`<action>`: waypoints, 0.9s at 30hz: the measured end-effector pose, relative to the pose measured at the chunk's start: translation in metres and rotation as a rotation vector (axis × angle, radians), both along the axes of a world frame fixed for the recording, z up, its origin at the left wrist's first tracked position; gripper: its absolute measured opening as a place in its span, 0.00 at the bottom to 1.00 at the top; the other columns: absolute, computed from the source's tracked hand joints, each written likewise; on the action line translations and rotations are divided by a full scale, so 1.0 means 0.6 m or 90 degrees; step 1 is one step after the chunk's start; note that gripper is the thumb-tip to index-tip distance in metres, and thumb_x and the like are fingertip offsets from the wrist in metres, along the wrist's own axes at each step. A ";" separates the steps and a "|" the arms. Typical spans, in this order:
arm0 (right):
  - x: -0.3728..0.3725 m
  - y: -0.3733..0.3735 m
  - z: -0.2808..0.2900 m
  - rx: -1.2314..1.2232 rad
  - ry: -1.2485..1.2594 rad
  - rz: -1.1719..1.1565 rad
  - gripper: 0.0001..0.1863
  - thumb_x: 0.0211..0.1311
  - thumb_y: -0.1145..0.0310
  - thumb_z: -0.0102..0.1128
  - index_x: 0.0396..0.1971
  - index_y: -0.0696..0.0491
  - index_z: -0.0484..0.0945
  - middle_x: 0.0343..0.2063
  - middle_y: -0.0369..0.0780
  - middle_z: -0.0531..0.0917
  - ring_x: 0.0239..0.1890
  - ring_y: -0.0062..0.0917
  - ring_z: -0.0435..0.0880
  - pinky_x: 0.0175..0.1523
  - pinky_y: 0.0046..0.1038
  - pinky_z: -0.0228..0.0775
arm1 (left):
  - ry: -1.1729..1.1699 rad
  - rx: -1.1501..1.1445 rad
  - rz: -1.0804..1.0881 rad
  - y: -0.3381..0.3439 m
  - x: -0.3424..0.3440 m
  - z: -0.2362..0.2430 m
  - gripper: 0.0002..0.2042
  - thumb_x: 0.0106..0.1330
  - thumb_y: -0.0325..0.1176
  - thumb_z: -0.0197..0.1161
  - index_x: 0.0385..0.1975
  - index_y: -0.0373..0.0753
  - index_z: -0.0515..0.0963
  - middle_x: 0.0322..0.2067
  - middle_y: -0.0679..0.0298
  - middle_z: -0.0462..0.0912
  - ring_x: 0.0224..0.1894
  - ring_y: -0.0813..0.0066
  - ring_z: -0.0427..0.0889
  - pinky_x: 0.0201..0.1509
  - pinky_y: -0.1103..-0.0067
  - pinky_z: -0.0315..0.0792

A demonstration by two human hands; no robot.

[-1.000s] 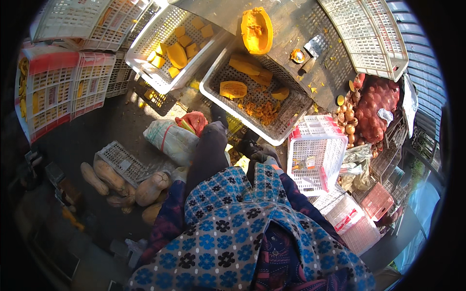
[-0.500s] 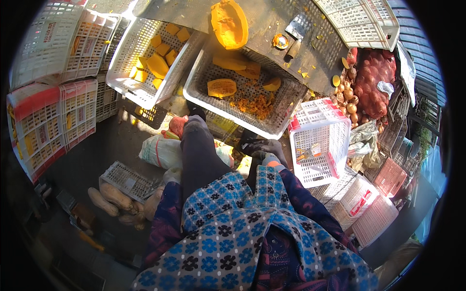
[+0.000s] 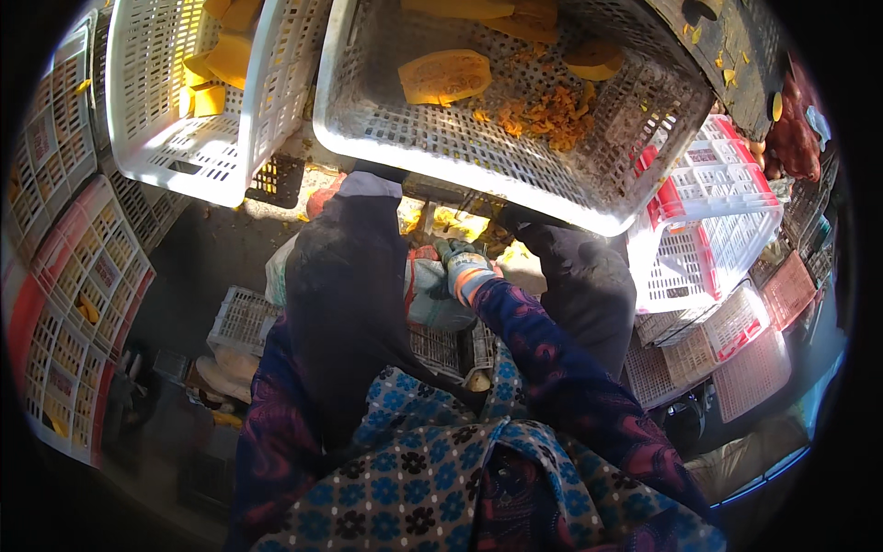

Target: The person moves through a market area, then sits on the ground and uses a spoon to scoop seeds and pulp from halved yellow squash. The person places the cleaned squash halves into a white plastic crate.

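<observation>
My right hand (image 3: 466,265), in a grey glove with an orange-banded cuff, reaches down between my knees. Its fingers are curled on the edge of a pale plastic sack (image 3: 440,299) with a red trim. My left sleeve (image 3: 267,396) runs down outside my left leg, and the hand at its end is hidden. Above my knees sits a dirty white crate (image 3: 543,198) with a halved pumpkin (image 3: 444,76), more pumpkin pieces and a heap of orange pumpkin pulp (image 3: 552,120).
At the upper left, a white crate (image 3: 175,161) holds cut pumpkin chunks (image 3: 230,57). Red-and-white crates (image 3: 83,322) are stacked farther left. Another red-and-white crate (image 3: 708,212) stands by my right knee, near a red net bag (image 3: 796,129). A small crate (image 3: 244,317) lies behind my left leg.
My view has tipped downward and closer to the crates. My right hand has gone from beside my right knee down to the sack between my legs. The left hand has dropped out of sight.
</observation>
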State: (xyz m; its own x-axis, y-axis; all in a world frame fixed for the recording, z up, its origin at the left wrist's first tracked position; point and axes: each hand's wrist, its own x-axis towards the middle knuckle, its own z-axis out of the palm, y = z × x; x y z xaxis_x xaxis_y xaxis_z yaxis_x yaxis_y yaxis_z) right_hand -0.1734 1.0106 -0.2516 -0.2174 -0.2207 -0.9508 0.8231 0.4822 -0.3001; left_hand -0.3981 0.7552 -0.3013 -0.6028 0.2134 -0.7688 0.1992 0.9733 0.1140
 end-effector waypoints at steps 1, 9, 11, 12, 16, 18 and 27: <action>0.001 -0.010 -0.024 -0.030 -0.007 0.041 0.52 0.40 0.52 0.73 0.67 0.46 0.56 0.66 0.43 0.61 0.67 0.36 0.61 0.69 0.35 0.55 | -0.010 0.000 0.003 0.015 -0.004 -0.013 0.11 0.60 0.39 0.63 0.37 0.39 0.81 0.27 0.57 0.83 0.32 0.61 0.82 0.37 0.71 0.76; 0.010 -0.022 -0.113 -0.180 -0.127 0.175 0.37 0.45 0.41 0.65 0.53 0.47 0.76 0.55 0.46 0.75 0.56 0.42 0.75 0.58 0.38 0.68 | -0.091 0.052 0.009 0.158 0.015 -0.087 0.11 0.60 0.38 0.64 0.36 0.38 0.81 0.26 0.58 0.83 0.31 0.63 0.82 0.36 0.73 0.75; 0.036 -0.004 -0.094 -0.128 -0.044 0.118 0.31 0.44 0.44 0.66 0.45 0.52 0.81 0.47 0.47 0.81 0.50 0.42 0.80 0.55 0.37 0.70 | -0.116 0.071 0.001 0.201 0.027 -0.105 0.11 0.60 0.38 0.64 0.36 0.38 0.80 0.26 0.59 0.83 0.30 0.64 0.81 0.36 0.73 0.75; 0.048 0.004 -0.092 -0.139 -0.058 0.136 0.26 0.44 0.52 0.66 0.42 0.52 0.82 0.45 0.46 0.82 0.49 0.40 0.81 0.53 0.37 0.72 | -0.132 0.082 -0.003 0.224 0.037 -0.117 0.11 0.60 0.37 0.64 0.36 0.38 0.80 0.26 0.59 0.83 0.30 0.64 0.81 0.35 0.73 0.75; 0.104 0.024 -0.117 -0.158 -0.077 0.233 0.20 0.40 0.69 0.66 0.39 0.53 0.84 0.42 0.46 0.84 0.48 0.38 0.82 0.50 0.34 0.75 | -0.179 0.110 -0.020 0.307 0.073 -0.168 0.10 0.60 0.37 0.64 0.36 0.37 0.80 0.25 0.59 0.82 0.29 0.65 0.81 0.35 0.74 0.75; 0.109 0.021 -0.141 -0.194 -0.033 0.266 0.22 0.38 0.69 0.67 0.41 0.53 0.83 0.43 0.45 0.83 0.49 0.36 0.82 0.51 0.34 0.74 | -0.188 0.112 -0.030 0.341 0.088 -0.200 0.10 0.60 0.37 0.64 0.35 0.37 0.80 0.25 0.60 0.82 0.29 0.66 0.81 0.34 0.74 0.75; -0.055 0.081 -0.146 -0.108 0.224 0.005 0.17 0.52 0.61 0.64 0.42 0.52 0.81 0.41 0.43 0.83 0.42 0.36 0.82 0.47 0.33 0.72 | -0.169 0.179 -0.012 0.357 0.106 -0.286 0.09 0.61 0.36 0.64 0.35 0.36 0.80 0.24 0.61 0.82 0.28 0.68 0.80 0.33 0.75 0.74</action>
State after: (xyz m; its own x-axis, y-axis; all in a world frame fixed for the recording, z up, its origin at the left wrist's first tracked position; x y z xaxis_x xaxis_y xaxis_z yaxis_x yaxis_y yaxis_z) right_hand -0.2066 1.0590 -0.3393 -0.5212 -0.3710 -0.7686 0.6520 0.4080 -0.6391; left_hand -0.3343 0.9692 -0.4731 -0.3847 0.4465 -0.8079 0.1440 0.8935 0.4253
